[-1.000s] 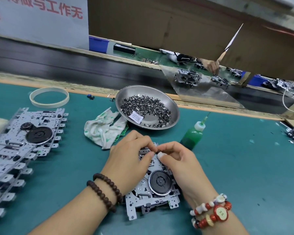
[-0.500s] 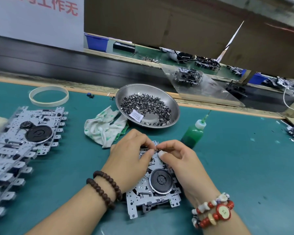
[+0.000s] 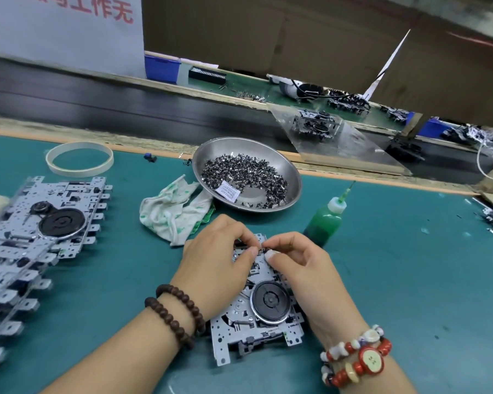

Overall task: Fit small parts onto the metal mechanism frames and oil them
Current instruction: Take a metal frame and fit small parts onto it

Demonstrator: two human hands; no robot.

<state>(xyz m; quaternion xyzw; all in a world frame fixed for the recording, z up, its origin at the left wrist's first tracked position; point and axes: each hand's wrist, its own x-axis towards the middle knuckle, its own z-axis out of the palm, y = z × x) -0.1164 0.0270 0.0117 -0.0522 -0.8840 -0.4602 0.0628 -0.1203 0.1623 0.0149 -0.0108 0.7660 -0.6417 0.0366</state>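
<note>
The far end of the frame (image 3: 264,305) is covered by both hands, so the spot being worked on is mostly hidden. The left hand (image 3: 217,265) lies over the frame's far-left corner with fingers curled, thumb and forefinger pinched together at the far edge. The right hand (image 3: 299,265) comes in from the frame's right side, fingers curled likewise, its fingertips meeting the left hand's. Something small and dark shows between the fingertips, probably one of the small parts, but it is too tiny to make out. The frame itself lies flat on the green mat (image 3: 410,280), its black disc uncovered between the wrists.

Just beyond the frame to the right stands the green oil bottle (image 3: 325,223), its base partly hidden by the right hand. Beyond the frame sits the steel bowl (image 3: 292,177) of small dark parts with a white label among them. A crumpled cloth (image 3: 171,211) lies beyond the frame to the left, touching the bowl. Well left of the frame, a stack of frames (image 3: 34,240) runs out of view at the edge, blurred. A tape ring (image 3: 79,158) lies beyond the stack.
</note>
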